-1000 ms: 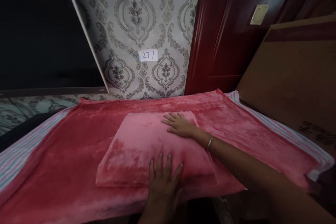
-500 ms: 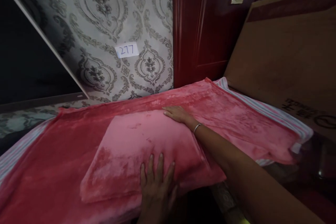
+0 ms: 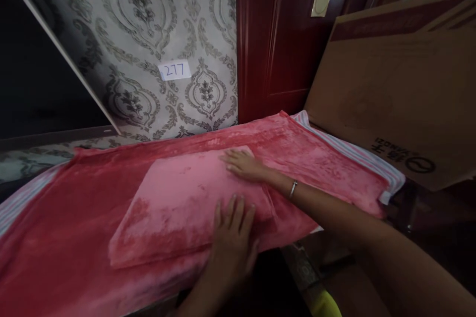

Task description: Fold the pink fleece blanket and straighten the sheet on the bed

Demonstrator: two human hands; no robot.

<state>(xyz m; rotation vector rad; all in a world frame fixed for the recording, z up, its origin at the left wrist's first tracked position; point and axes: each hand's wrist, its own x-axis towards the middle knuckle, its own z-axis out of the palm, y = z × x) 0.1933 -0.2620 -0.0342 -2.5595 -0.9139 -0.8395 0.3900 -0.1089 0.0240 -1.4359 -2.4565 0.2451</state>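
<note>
A folded pink plush cloth (image 3: 178,193), perhaps a small blanket or a pillowcase, lies flat on a larger red-pink plush cover (image 3: 74,213). My left hand (image 3: 234,233) rests near its front edge, fingers spread and pointing away from me. Towards the back right corner of the folded cloth, my right hand (image 3: 243,164) lies flat with its fingers stretched to the left. A silver bracelet (image 3: 293,188) circles my right wrist. Neither hand grasps the cloth; both press on its top.
Beneath the cover, a striped cloth (image 3: 357,151) shows at both ends. A large cardboard box (image 3: 390,79) stands at the right, before a dark red door panel (image 3: 275,34). A dark screen (image 3: 44,69) is at the left. A paper marked 277 (image 3: 174,70) is on the patterned wall.
My right hand has moved from the back edge onto the top of the folded cloth. My left hand has slid slightly right and away from me. The view has shifted a little rightward.
</note>
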